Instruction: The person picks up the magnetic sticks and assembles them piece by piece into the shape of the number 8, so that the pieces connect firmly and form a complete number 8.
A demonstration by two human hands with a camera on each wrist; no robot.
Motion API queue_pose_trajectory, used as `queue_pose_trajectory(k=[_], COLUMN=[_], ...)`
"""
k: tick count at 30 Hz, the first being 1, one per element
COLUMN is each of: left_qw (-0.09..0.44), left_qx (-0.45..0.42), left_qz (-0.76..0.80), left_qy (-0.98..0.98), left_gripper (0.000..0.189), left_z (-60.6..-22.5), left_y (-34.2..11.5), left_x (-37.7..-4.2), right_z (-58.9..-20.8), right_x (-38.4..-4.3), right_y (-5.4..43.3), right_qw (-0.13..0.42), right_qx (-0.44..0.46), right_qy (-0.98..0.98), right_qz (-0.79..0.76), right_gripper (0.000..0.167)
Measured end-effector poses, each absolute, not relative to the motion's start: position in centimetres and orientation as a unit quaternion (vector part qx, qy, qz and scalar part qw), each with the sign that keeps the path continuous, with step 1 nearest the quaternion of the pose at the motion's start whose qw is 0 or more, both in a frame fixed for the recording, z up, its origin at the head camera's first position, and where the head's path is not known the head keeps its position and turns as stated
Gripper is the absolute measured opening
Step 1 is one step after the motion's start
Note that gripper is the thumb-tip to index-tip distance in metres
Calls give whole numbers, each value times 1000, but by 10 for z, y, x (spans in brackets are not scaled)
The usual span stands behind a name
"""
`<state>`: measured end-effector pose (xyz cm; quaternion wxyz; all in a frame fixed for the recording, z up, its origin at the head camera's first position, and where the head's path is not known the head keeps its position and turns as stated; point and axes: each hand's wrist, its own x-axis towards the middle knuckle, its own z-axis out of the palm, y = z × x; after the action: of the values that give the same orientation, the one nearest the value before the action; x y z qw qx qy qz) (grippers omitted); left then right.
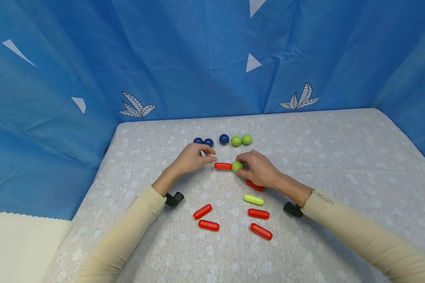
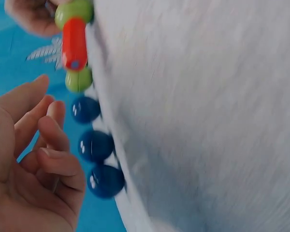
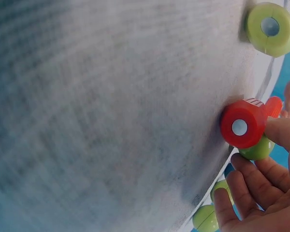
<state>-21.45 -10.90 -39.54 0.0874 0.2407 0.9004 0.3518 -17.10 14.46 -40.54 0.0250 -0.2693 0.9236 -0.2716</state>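
Note:
My right hand (image 1: 260, 169) pinches a green ball (image 1: 237, 166) between thumb and fingers, close above the cloth. Against the ball's left side, end to end, lies a short red ribbed stick (image 1: 222, 166). My left hand (image 1: 195, 158) is just left of that stick, its fingers loosely bent and nothing in them; the left wrist view shows a gap between the left hand (image 2: 36, 174) and the stick (image 2: 74, 43). Under the right palm lies another red stick (image 1: 255, 185), partly hidden; its end (image 3: 239, 126) shows a silver disc in the right wrist view.
Behind the hands stand three blue balls (image 1: 224, 139) and two green balls (image 1: 246, 139) in a row. Nearer me lie a yellow-green stick (image 1: 254, 199) and several red sticks (image 1: 258, 213) on the patterned cloth (image 1: 340, 157). A blue curtain (image 1: 198, 59) hangs behind the table.

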Motion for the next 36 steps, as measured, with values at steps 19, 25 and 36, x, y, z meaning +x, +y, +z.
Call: queue_pose_trajectory(k=[19, 25, 36], left_qw=[11, 18, 26], left_qx=[139, 165, 153], left_qz=[337, 313, 317], left_qy=[931, 935, 936], left_gripper=[46, 42, 38], left_z=[-408, -407, -409], left_y=[-149, -144, -141], left_x=[-245, -248, -251], right_z=[-405, -405, -406], right_x=[-169, -170, -171], right_y=[143, 144, 144], right_qw=[27, 22, 27], right_qx=[-272, -275, -265], right_qy=[923, 922, 924], right_qz=[-272, -274, -274], right_gripper=[25, 25, 25])
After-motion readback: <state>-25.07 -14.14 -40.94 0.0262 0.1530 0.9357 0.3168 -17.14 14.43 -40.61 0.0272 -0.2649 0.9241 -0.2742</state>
